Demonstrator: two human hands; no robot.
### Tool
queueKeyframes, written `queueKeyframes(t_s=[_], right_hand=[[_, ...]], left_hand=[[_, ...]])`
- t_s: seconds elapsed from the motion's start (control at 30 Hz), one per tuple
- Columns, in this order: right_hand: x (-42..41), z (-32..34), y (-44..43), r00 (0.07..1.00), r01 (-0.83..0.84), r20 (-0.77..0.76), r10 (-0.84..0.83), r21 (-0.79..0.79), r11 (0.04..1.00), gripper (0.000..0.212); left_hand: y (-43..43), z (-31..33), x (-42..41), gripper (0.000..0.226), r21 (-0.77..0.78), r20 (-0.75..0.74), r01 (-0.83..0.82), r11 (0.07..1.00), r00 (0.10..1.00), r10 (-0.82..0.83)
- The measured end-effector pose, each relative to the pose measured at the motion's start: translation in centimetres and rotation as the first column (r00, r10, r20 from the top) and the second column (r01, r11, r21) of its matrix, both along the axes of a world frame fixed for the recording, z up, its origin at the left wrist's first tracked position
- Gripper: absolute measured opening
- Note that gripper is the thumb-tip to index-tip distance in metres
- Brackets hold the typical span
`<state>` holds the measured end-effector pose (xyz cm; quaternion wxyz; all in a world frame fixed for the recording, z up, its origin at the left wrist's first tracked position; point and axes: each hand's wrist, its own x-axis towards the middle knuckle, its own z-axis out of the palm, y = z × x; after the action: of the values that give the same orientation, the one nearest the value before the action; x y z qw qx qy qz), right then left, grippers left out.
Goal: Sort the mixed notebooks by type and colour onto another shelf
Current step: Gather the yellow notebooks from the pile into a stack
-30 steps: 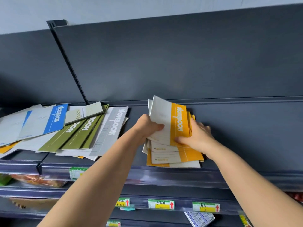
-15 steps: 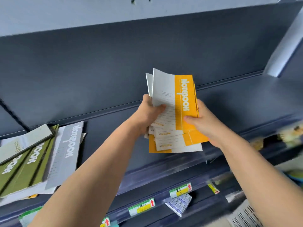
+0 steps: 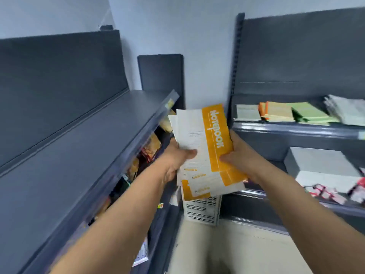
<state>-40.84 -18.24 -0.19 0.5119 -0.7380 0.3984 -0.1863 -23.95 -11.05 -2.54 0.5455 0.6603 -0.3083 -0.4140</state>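
A stack of orange-and-white notebooks (image 3: 209,147) is held in mid-air between two shelf units. My left hand (image 3: 177,161) grips the stack's left edge, thumb across the white cover. My right hand (image 3: 239,155) grips its right edge, thumb on the orange band. The dark shelf (image 3: 79,155) on the left is bare on top. On the right unit's upper shelf (image 3: 296,128) lie sorted piles: pale grey-green notebooks (image 3: 247,112), orange-edged notebooks (image 3: 276,113), green notebooks (image 3: 310,114) and a grey pile (image 3: 345,110).
A white perforated crate (image 3: 201,210) stands on the floor in the corner below the stack. Snack packets (image 3: 150,147) fill the lower left shelves. Grey boxes (image 3: 320,165) and small red-and-white packs (image 3: 325,191) sit on the lower right shelf. Pale floor lies between the units.
The orange stack has been lifted off the left shelf with both hands. The view has swung right, away from the mixed pile, to the corner and the right shelf unit.
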Motion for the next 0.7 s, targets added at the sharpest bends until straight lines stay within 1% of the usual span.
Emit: queueKeyframes(t_s=[0.1,0.2,0.27,0.37,0.43,0.5,0.57,0.63,0.7], right_hand=[[-5.3,-0.1,-1.7,0.984,0.179,0.026,-0.179,0.001,0.984,0.057],[-10.2,0.0,-3.5,0.957,0.286,0.052,-0.287,0.013,0.958,0.056],[-13.3,0.1,-5.0,0.946,0.32,0.053,-0.32,0.024,0.947,0.064],[-18.6,0.3,-8.0,0.928,0.373,0.011,-0.374,0.042,0.927,0.089],[-22.2,0.3,-10.2,0.912,0.411,-0.007,-0.411,0.044,0.911,0.095],[-26.1,0.3,-12.7,0.899,0.437,-0.024,-0.436,0.044,0.898,0.095],[-29.6,0.1,-15.1,0.887,0.461,-0.038,-0.459,0.055,0.886,0.096],[-33.6,-0.3,-17.9,0.874,0.487,-0.044,-0.485,0.061,0.872,0.094],[-35.7,-0.6,-19.7,0.866,0.5,-0.042,-0.498,0.097,0.861,0.083]], left_hand=[[-3.6,-0.1,-5.2,0.036,-0.02,0.021,0.045,0.999,0.999,-0.045],[-6.9,0.3,-10.3,0.027,-0.046,0.056,0.078,0.996,0.996,-0.076],[-9.1,0.7,-13.2,0.029,-0.054,0.07,0.134,0.989,0.989,-0.13],[-13.0,0.9,-18.0,0.039,-0.017,0.111,0.291,0.957,0.951,-0.287],[-15.8,0.8,-21.4,0.04,0.018,0.128,0.404,0.915,0.906,-0.403],[-18.9,0.6,-25.2,0.037,0.07,0.127,0.459,0.886,0.877,-0.464],[-22.0,0.4,-28.5,0.037,0.09,0.123,0.476,0.875,0.866,-0.484],[-25.6,0.2,-32.4,0.047,0.085,0.119,0.473,0.877,0.869,-0.48],[-27.6,0.4,-34.4,0.048,0.073,0.103,0.426,0.902,0.896,-0.432]])
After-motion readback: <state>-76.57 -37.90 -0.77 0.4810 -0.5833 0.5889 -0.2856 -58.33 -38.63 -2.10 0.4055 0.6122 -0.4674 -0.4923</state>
